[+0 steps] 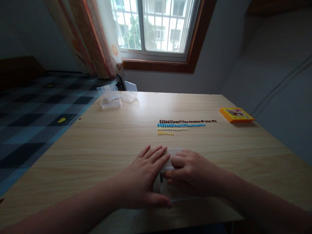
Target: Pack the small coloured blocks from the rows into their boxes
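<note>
A clear plastic box (pixel 179 194) with its lid (pixel 173 151) folded back lies near the table's front edge. My left hand (pixel 142 177) rests over the box's left side, fingers stretched out and slightly spread, thumb toward the front. Over the right side is my right hand (pixel 195 169), its fingers curled and closed, one fingertip reaching into the box beside a small dark piece (pixel 161 177). Whatever it may pinch is hidden. Beyond the hands, tiny building bricks lie in rows: dark brown (pixel 175 122), blue (pixel 170 125), pale cream (pixel 172 129) and yellow (pixel 165 133).
Open clear plastic boxes (pixel 110 103) stand at the table's back left corner. A yellow-orange box (pixel 236 115) with a printed top lies near the right edge. Left of the wooden table (pixel 102 143) is a bed with checked bedding (pixel 60 104); behind is a window (pixel 165 29).
</note>
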Tool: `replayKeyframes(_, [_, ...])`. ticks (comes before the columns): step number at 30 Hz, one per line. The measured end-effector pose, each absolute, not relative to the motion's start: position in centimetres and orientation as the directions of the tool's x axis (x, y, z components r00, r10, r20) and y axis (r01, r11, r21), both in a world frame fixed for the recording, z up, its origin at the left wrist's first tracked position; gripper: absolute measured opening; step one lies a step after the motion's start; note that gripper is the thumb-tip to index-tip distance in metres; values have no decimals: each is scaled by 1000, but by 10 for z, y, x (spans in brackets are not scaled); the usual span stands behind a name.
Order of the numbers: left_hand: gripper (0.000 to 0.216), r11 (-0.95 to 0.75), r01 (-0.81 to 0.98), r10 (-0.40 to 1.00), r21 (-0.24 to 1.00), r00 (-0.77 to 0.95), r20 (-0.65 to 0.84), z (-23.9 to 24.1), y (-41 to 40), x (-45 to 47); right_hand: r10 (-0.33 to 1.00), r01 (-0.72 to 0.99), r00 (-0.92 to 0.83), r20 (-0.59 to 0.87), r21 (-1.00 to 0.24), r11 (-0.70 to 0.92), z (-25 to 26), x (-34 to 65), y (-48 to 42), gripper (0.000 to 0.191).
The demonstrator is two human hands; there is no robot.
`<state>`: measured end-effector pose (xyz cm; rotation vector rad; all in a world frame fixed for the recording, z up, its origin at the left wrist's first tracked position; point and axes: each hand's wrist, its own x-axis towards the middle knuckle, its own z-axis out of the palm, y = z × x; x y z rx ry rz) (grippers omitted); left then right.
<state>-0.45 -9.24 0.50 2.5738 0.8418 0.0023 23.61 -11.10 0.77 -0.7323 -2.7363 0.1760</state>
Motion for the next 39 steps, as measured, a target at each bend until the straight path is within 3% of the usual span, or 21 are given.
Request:
replayKeyframes(5, [104, -731, 552, 558, 401, 822, -114, 4, -93, -5, 497, 464, -823, 277, -179, 868, 8, 234, -112, 14])
replayKeyframes(9, [107, -721, 566, 559, 399, 816, -148, 8, -93, -4, 486, 452, -777, 399, -182, 873, 14, 238, -113, 21])
replayKeyframes(13, [108, -706, 579, 569, 408, 807, -160, 10, -92, -3, 518, 486, -652, 553, -220, 846, 24, 250, -101, 24])
replayKeyframes(17, [108, -702, 573, 573, 423, 807, -140, 8, -92, -5, 618, 561, -520, 590, -310, 768, 32, 259, -69, 25])
replayKeyframes(24, [109, -692, 582, 576, 426, 802, -159, 13, -93, -5, 881, 785, -384, 275, -406, 469, 43, 235, 20, 18])
replayKeyframes(29, [108, -688, 578, 580, 438, 801, -147, 14, -94, -5, 936, 850, -348, 55, -404, 339, 32, 209, 67, 14])
replayKeyframes(33, [109, -684, 576, 584, 448, 800, -138, 12, -94, -6, 944, 891, -321, -76, -362, 273, 22, 198, 85, 24])
replayKeyframes(39, [110, -681, 588, 581, 437, 796, -167, 13, -94, -5, 948, 915, -294, -122, -324, 242, 23, 191, 95, 29])
